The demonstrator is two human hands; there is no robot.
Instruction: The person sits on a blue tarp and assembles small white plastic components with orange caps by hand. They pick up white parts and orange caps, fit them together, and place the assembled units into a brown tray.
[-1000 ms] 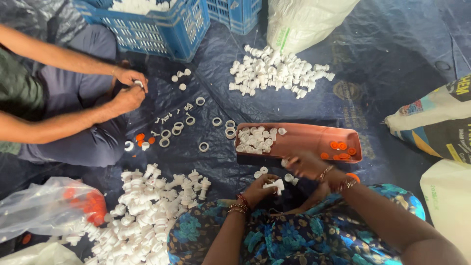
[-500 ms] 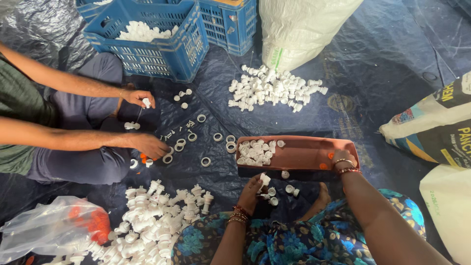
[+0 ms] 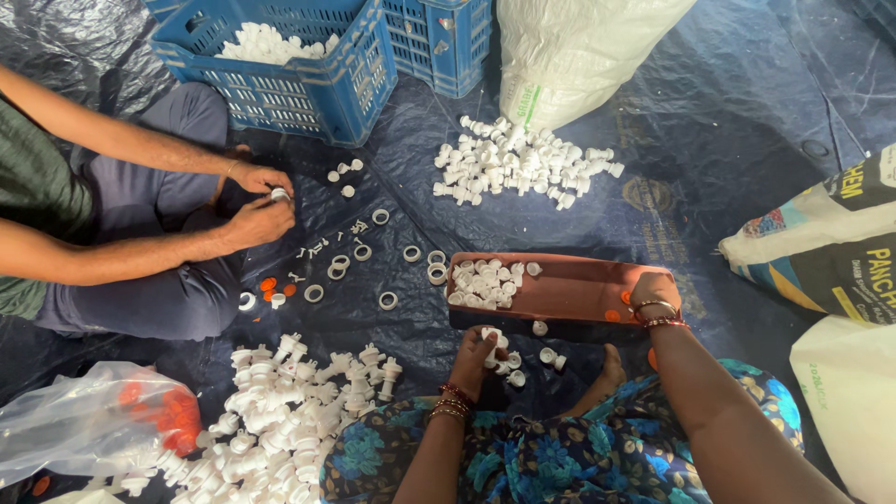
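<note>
My left hand [image 3: 474, 362] rests low on the dark sheet, its fingers closed on a white plastic fitting [image 3: 491, 338]. A few loose white fittings [image 3: 546, 355] lie just to its right, beside my foot. My right hand [image 3: 651, 293] reaches into the right end of a brown tray [image 3: 569, 289], next to small orange discs [image 3: 611, 315]. Its fingertips are curled out of sight. The tray's left end holds several white fittings [image 3: 485, 283].
A co-worker sits at the left, both hands [image 3: 259, 201] working a small white piece. White rings [image 3: 387, 301] lie scattered between us. White fitting piles [image 3: 523, 168] [image 3: 299, 401], blue crates [image 3: 289, 65], a white sack [image 3: 579, 47], printed bags [image 3: 831, 243] and a clear bag [image 3: 84, 420] surround us.
My hands came apart: the right went out to the tray's right end and stays there, the left stayed low with a white fitting. The co-worker's hands came back together.
</note>
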